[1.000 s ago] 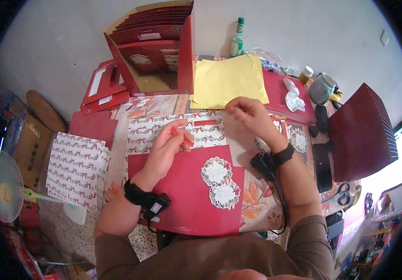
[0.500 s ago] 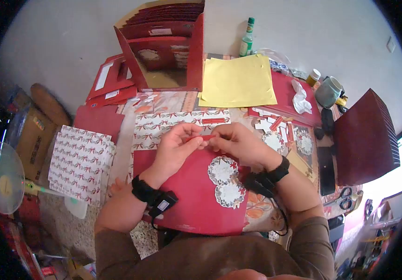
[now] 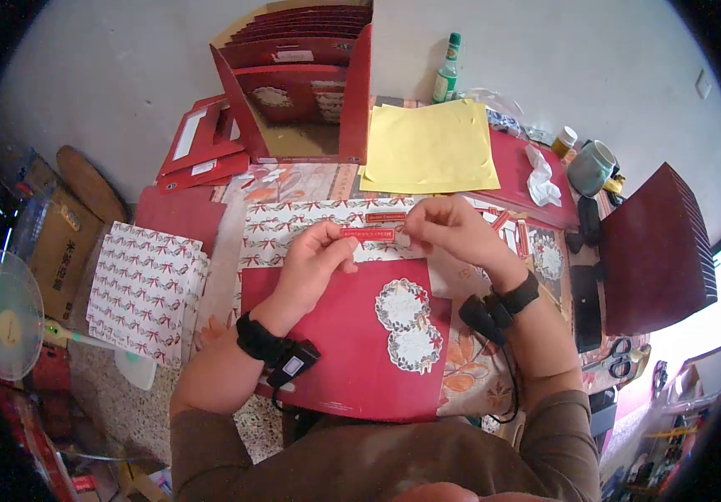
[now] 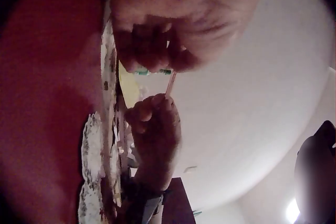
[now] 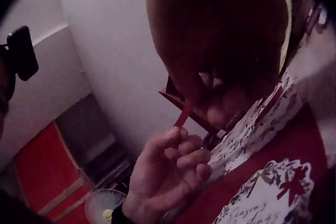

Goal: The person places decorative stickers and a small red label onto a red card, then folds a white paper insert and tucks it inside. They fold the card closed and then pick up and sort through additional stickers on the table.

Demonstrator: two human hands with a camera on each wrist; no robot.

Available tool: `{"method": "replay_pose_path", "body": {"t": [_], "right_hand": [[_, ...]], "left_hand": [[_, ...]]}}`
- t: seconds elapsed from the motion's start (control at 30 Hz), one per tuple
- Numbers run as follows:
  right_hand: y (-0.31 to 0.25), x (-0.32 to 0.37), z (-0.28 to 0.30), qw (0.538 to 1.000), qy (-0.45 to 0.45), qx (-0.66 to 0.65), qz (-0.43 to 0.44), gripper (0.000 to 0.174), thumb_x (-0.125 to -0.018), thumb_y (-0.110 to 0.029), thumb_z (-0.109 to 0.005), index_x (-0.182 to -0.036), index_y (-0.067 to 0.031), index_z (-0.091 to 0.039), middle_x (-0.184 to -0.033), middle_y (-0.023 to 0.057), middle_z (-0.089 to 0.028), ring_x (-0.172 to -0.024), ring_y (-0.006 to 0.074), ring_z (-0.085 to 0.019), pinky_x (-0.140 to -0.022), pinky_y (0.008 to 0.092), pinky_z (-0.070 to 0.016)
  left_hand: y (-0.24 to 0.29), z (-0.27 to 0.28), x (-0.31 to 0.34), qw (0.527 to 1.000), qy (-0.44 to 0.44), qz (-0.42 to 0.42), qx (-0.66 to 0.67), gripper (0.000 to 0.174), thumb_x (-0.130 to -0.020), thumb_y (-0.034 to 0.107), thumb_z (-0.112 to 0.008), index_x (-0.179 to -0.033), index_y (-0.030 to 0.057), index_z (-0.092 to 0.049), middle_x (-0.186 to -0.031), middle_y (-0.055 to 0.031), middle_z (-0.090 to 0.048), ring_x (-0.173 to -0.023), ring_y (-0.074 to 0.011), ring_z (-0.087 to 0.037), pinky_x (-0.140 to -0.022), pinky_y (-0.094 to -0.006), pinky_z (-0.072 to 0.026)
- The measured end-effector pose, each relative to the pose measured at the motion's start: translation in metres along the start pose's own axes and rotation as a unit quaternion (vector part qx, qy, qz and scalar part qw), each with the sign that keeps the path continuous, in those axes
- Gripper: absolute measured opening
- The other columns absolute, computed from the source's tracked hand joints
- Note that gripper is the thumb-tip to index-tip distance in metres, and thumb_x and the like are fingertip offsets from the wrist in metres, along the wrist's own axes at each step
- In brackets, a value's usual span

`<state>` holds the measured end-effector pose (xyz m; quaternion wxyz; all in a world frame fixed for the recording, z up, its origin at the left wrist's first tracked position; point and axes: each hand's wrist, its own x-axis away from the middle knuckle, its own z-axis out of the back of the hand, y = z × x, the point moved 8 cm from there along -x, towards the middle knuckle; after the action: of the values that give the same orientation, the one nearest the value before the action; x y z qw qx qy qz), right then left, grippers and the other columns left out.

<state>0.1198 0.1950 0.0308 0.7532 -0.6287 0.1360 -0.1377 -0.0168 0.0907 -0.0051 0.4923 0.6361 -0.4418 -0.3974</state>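
In the head view, my left hand (image 3: 306,272) pinches a narrow red label strip (image 3: 367,234) with pale lettering, between thumb and fingers. Opposite, the fingertips of my right hand (image 3: 465,238) are at the strip's right end. Both wrist views show the strip (image 4: 171,83) spanning the gap between the two hands. Another red label (image 3: 385,217) lies just beyond, on patterned paper (image 3: 272,224) printed with garlands and bows. Nearer me is a large red folder sheet (image 3: 318,343) with two round wreath cutouts (image 3: 402,303) on its right side.
A red box file (image 3: 356,109) stands at the back beside yellow sheets (image 3: 427,146). Patterned cards (image 3: 143,289) are stacked on the left. To the right are loose labels and cutouts (image 3: 548,255), a mug (image 3: 591,170), scissors (image 3: 620,358) and a dark red box (image 3: 657,251).
My right hand went from above the patterned paper to the strip at my left hand. The strip has since turned so its lettered face shows, and the hands have drawn slightly apart.
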Motion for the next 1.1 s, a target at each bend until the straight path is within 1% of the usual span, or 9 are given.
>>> {"method": "replay_pose_path", "body": {"t": [0.17,0.3,0.4,0.53,0.6,0.7,0.83,0.93,1.1], "right_hand": [[-0.023,0.005,0.007,0.98,0.133,0.141,0.043,0.011,-0.088,-0.01,-0.064,-0.092,-0.0001,-0.062,-0.082,0.0008,-0.063,-0.075,0.0091,-0.057,-0.07,0.0246,-0.0465],[-0.049,0.011,-0.021,0.947,0.117,0.245,0.17,0.021,-0.079,-0.004,-0.07,-0.099,0.0,-0.063,-0.089,0.0077,-0.063,-0.08,0.0163,-0.059,-0.074,0.0279,-0.0474],[-0.047,0.01,-0.023,0.938,0.121,0.266,0.185,0.02,-0.08,-0.005,-0.07,-0.098,-0.0003,-0.063,-0.088,0.0084,-0.063,-0.079,0.0174,-0.06,-0.073,0.0285,-0.0479],[-0.041,0.009,-0.019,0.947,0.119,0.267,0.134,0.015,-0.081,-0.006,-0.068,-0.094,-0.0008,-0.063,-0.086,0.0082,-0.064,-0.079,0.0174,-0.061,-0.069,0.0292,-0.0482],[-0.035,0.008,-0.027,0.961,0.065,0.254,0.094,0.013,-0.083,-0.015,-0.065,-0.086,-0.0025,-0.064,-0.08,0.0131,-0.063,-0.073,0.0269,-0.062,-0.065,0.0367,-0.049],[-0.031,0.007,-0.041,0.953,0.008,0.284,0.107,0.013,-0.082,-0.015,-0.065,-0.08,-0.0026,-0.063,-0.074,0.0125,-0.062,-0.069,0.0277,-0.062,-0.063,0.0372,-0.0485],[-0.035,0.007,-0.036,0.959,0.044,0.261,0.107,0.015,-0.083,-0.016,-0.065,-0.078,-0.0028,-0.062,-0.072,0.0124,-0.062,-0.065,0.0268,-0.06,-0.062,0.036,-0.0478],[-0.03,0.007,-0.028,0.967,0.076,0.239,0.035,0.015,-0.085,-0.017,-0.064,-0.08,-0.0028,-0.062,-0.072,0.0124,-0.061,-0.063,0.0224,-0.059,-0.061,0.0343,-0.0472],[-0.023,0.005,-0.032,0.989,0.065,0.109,0.075,0.014,-0.091,-0.013,-0.06,-0.084,-0.0004,-0.06,-0.071,0.0029,-0.062,-0.065,0.01,-0.056,-0.059,0.0267,-0.0469]], "left_hand": [[0.0,-0.002,0.0,1.0,-0.003,0.003,0.003,0.007,-0.092,0.008,-0.055,-0.086,0.0062,-0.053,-0.07,-0.0025,-0.057,-0.061,-0.01,-0.054,-0.065,-0.029,-0.0524],[-0.004,-0.001,0.0,1.0,-0.008,0.004,0.021,0.007,-0.091,0.007,-0.057,-0.085,0.0058,-0.054,-0.071,-0.0018,-0.057,-0.061,-0.0086,-0.055,-0.063,-0.0262,-0.0505],[-0.004,-0.003,0.0,1.0,-0.012,0.005,0.0,0.004,-0.092,0.007,-0.056,-0.088,0.0054,-0.054,-0.072,-0.002,-0.057,-0.062,-0.0093,-0.054,-0.065,-0.0278,-0.0518],[-0.002,-0.007,0.002,0.998,-0.021,-0.001,-0.054,0.005,-0.091,0.008,-0.058,-0.089,0.0036,-0.057,-0.078,0.0005,-0.059,-0.064,-0.0053,-0.055,-0.06,-0.0203,-0.0453],[0.002,-0.009,0.004,0.997,-0.026,-0.003,-0.067,0.004,-0.091,0.006,-0.058,-0.09,0.0036,-0.056,-0.077,-0.0002,-0.058,-0.066,-0.0066,-0.055,-0.062,-0.0224,-0.0476],[0.005,-0.01,0.004,0.996,-0.036,-0.028,-0.074,0.003,-0.091,0.005,-0.057,-0.09,0.0033,-0.054,-0.079,-0.0004,-0.057,-0.069,-0.0076,-0.056,-0.065,-0.0237,-0.049],[0.006,-0.011,0.004,0.993,-0.043,-0.044,-0.106,0.004,-0.09,0.003,-0.058,-0.092,0.0025,-0.055,-0.083,0.0011,-0.057,-0.076,-0.0059,-0.055,-0.067,-0.0217,-0.0467],[0.006,-0.019,0.006,0.982,-0.078,-0.072,-0.156,0.005,-0.088,0.001,-0.059,-0.092,0.0019,-0.056,-0.083,0.002,-0.057,-0.078,-0.0046,-0.054,-0.069,-0.0213,-0.0463],[0.007,-0.024,0.008,0.97,-0.094,-0.084,-0.208,0.006,-0.088,0.001,-0.06,-0.093,0.0007,-0.057,-0.084,0.0023,-0.057,-0.075,-0.0043,-0.053,-0.067,-0.021,-0.0462]]}}
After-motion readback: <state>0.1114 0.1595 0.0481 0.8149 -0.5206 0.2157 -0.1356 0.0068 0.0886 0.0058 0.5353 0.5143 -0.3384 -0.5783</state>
